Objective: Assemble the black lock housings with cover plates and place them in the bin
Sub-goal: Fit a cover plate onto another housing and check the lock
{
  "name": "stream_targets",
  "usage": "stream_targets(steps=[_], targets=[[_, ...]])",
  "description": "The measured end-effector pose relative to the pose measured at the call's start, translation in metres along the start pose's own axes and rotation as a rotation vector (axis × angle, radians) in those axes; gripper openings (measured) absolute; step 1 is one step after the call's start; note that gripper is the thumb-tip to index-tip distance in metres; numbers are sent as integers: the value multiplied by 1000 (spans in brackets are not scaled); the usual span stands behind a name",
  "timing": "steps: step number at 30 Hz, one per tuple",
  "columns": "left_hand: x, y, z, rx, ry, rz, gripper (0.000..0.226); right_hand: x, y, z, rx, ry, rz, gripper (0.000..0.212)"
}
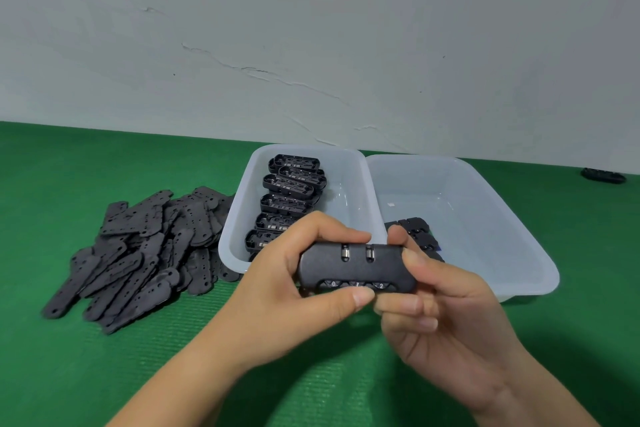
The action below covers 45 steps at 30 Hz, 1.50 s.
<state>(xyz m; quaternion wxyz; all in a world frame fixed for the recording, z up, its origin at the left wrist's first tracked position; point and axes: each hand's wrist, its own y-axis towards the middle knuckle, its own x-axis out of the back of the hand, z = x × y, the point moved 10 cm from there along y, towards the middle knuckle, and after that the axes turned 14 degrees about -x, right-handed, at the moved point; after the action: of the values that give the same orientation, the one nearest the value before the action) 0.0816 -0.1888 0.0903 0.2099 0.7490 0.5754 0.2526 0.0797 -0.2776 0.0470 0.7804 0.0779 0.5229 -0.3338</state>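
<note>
We hold one lock housing point(356, 269) up in front of the two bins, our left hand point(294, 291) gripping its left end with thumb below and fingers over the top, our right hand point(440, 308) pinching its right end. Three number dials face us. The left bin point(349, 191) holds a row of open housings point(287, 204) along its left side. The right bin point(491, 218) holds a few black pieces point(415, 229) at its near left corner. Cover plates point(138, 253) lie heaped on the green mat point(104, 374) just left of the bins.
</note>
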Motion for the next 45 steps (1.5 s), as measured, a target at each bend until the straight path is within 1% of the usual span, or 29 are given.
stream_targets(steps=[3,6,10,12,15,20,25,27,30,33,39,42,45], targets=[[2,1,1,4,18,-36,34,-3,1,-2,-7,-3,28,29],[3,0,3,15,26,-60,34,0,1,-1,-3,4,11,32],[-1,0,2,14,-22,0,39,4,0,1,13,18,-31,39],[-3,0,1,14,-48,21,38,3,0,1,15,14,-33,40],[0,2,2,8,-20,-7,34,0,0,0,5,9,-4,36],[1,2,5,20,13,-64,34,1,0,0,-2,21,7,34],[-2,1,4,23,2,-1,39,6,-1,1,11,38,-32,39],[-3,1,3,23,-16,15,38,5,-1,1,8,39,-25,39],[-2,2,3,20,-36,4,34,5,0,0,2,22,-22,37],[0,2,4,22,-6,-25,33,2,1,-2,-2,16,-1,35],[3,0,6,43,44,-45,39,1,0,-2,0,23,-7,36],[2,1,4,41,68,-16,46,4,0,0,20,23,-39,40],[1,2,0,34,88,20,47,6,0,3,42,-6,-66,42]])
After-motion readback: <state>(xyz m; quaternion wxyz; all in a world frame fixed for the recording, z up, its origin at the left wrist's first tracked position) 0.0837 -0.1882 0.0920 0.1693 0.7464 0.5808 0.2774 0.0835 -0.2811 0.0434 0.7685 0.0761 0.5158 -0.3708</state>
